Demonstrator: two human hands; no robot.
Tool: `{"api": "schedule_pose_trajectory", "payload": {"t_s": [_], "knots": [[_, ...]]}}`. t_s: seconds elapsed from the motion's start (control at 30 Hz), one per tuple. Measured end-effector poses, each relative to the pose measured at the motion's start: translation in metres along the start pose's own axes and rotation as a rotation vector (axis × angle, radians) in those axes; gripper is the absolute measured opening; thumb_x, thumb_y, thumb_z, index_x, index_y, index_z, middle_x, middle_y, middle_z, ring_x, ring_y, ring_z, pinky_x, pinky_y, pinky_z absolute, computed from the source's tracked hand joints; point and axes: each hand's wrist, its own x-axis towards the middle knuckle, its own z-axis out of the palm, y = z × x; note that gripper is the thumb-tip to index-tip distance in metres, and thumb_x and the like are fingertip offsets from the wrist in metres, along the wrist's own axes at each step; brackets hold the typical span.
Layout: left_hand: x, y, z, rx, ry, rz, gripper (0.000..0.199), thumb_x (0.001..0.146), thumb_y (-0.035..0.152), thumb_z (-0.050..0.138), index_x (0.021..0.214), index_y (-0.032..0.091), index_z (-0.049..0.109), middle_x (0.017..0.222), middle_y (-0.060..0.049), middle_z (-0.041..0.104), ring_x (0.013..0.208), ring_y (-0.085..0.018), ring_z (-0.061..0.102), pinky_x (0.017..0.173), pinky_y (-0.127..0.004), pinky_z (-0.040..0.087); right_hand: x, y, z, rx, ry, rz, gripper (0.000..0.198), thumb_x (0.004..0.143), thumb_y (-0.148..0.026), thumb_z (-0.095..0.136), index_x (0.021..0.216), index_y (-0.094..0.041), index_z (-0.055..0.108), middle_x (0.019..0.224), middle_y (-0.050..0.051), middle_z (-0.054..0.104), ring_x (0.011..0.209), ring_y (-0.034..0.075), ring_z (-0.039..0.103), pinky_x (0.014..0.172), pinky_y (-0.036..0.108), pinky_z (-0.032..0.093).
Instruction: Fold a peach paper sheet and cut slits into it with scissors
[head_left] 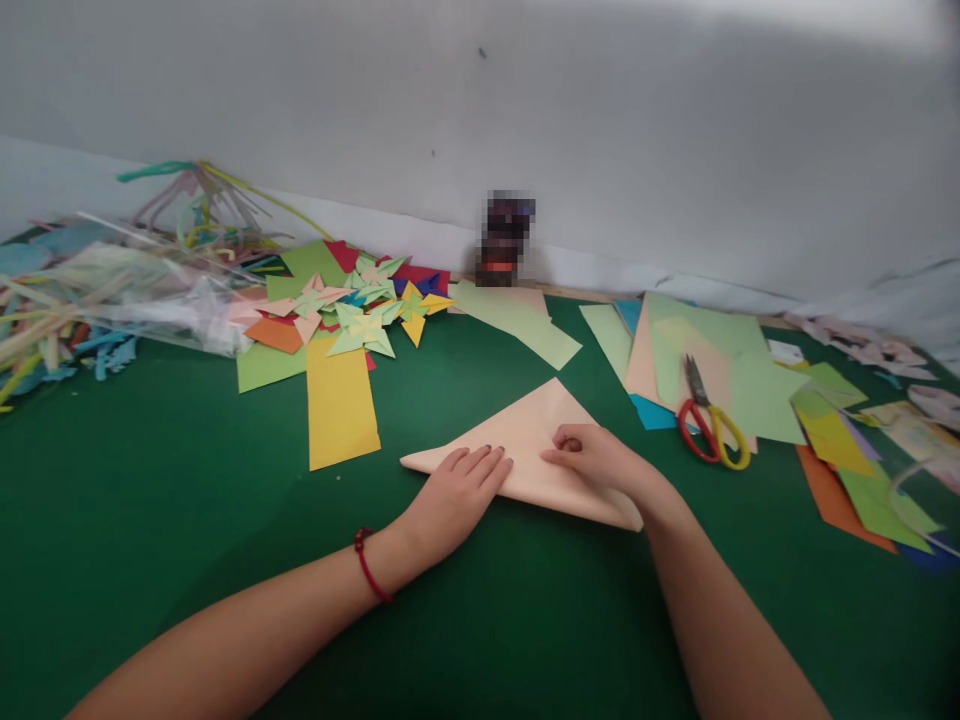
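Note:
A pale peach sheet of paper (pixel 525 430), folded into a triangle, lies on the green tabletop with its long folded edge toward me and its peak pointing away. My left hand (pixel 461 495) rests flat over the left part of that fold, fingers stretched out, a red cord bracelet (pixel 363 560) on the wrist. On the right half of the triangle sits my right hand (pixel 600 460), its fingers curled in and the thumb close to them. No paper shows between those fingers. The lower right corner of the sheet sticks out beneath the right wrist.
Scissors (pixel 705 420) with red and yellow handles lie on coloured sheets (pixel 772 390) at right. Folded paper stars (pixel 367 325) and a yellow sheet (pixel 341 400) are at left. Paper strips and clear plastic (pixel 172 300) pile up far left. A pixelated object (pixel 506 240) stands against the wall.

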Motion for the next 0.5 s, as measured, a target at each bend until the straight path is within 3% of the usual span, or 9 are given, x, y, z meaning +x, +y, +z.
{"api": "schedule_pose_trajectory", "payload": {"t_s": [0.27, 0.5], "knots": [[-0.013, -0.004, -0.013, 0.014, -0.050, 0.083, 0.036, 0.092, 0.013, 0.033, 0.126, 0.015, 0.044, 0.134, -0.010, 0.049, 0.121, -0.021, 0.046, 0.099, -0.038, 0.036, -0.010, -0.006, 0.000, 0.034, -0.080, 0.000, 0.026, 0.076, -0.042, 0.056, 0.065, -0.020, 0.049, 0.061, 0.000, 0.054, 0.059, 0.016, 0.047, 0.053, 0.026, 0.032], [-0.015, -0.018, -0.016, -0.056, -0.129, 0.243, 0.038, 0.094, 0.013, 0.029, 0.131, 0.017, 0.040, 0.137, -0.007, 0.045, 0.127, -0.018, 0.040, 0.104, -0.035, 0.031, -0.022, -0.012, -0.005, 0.039, -0.268, -0.058, 0.025, 0.078, -0.039, 0.056, 0.064, -0.020, 0.048, 0.059, 0.000, 0.054, 0.053, 0.014, 0.046, 0.047, 0.025, 0.028]]}}
